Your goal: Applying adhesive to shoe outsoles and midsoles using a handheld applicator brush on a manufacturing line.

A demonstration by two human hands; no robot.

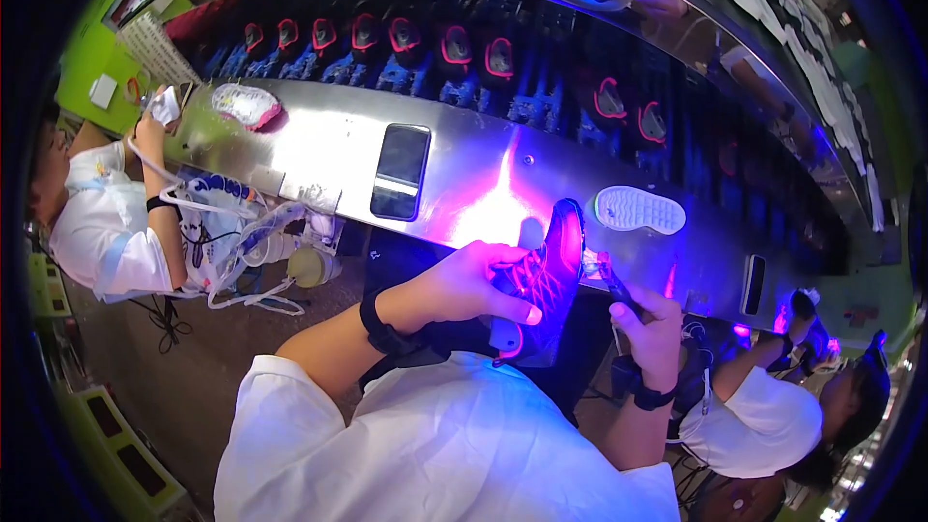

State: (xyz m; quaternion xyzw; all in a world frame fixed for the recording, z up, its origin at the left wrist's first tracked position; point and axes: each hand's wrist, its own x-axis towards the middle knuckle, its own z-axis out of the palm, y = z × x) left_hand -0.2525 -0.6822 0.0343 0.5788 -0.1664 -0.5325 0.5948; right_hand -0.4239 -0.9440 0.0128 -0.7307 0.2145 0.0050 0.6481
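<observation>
My left hand (476, 286) is closed around a dark shoe upper (561, 295) with pinkish lacing, tilted with its toe pointing away from me. Purple light falls over the shoe. My right hand (650, 333) grips a thin dark-handled brush (617, 282), its pale tip at the right side of the shoe's lower edge; whether it touches there I cannot tell. Beyond the shoe and a little to the right, a white shoe sole (640, 211) lies on the metal bench (454, 174), its ribbed face up.
A black phone (401, 172) lies on the bench left of my hands, another dark phone (755, 284) at the right. Behind the bench runs a dark conveyor (541, 87) carrying several pink-edged shoe pieces. A white-and-pink shoe (246, 106) sits at far left. Co-workers sit on both sides.
</observation>
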